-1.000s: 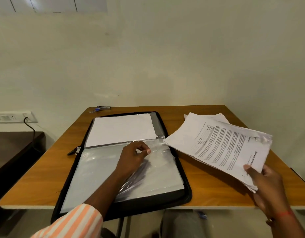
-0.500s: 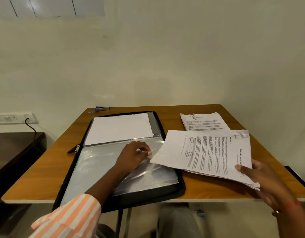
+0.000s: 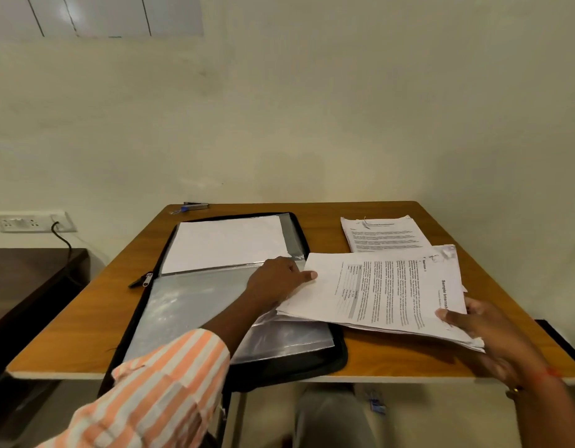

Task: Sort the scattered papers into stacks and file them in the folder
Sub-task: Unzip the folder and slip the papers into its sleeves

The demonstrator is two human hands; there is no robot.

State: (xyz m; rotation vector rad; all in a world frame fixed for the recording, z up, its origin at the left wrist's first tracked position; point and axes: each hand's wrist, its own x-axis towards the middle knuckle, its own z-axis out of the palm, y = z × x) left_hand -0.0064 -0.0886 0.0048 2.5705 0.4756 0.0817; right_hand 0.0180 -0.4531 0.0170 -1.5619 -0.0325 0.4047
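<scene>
1. The held stack of papers (image 3: 376, 292) lies nearly flat above the right side of the bench (image 3: 85, 334). Its left end overlaps the right edge of the open folder (image 3: 339, 357).
2. The right hand (image 3: 483, 331) grips this stack at its near right corner, with the thumb on the top printed sheet and the fingers curled beneath.
3. The left hand (image 3: 279, 279), in an orange-and-white striped sleeve (image 3: 157, 392), reaches across the folder. Its thumb tip touches the stack's left edge. The other fingers are hidden under the sheets, so it cannot be told whether they pinch the paper, the plastic, or nothing.
4. The folder is black, zipped round its rim, and lies open and flat on the bench's left half. Its far half holds a white sheet (image 3: 228, 244); its near half shows a clear plastic sleeve (image 3: 189, 305).
5. A second stack (image 3: 383, 234) of printed pages rests on the bench beyond the held one, its near edge covered by it.
6. A small stapler (image 3: 195, 205) sits at the bench's far edge, just beyond the folder.
7. A wall socket (image 3: 30, 221) with a black cable plugged in is on the wall to the left.
</scene>
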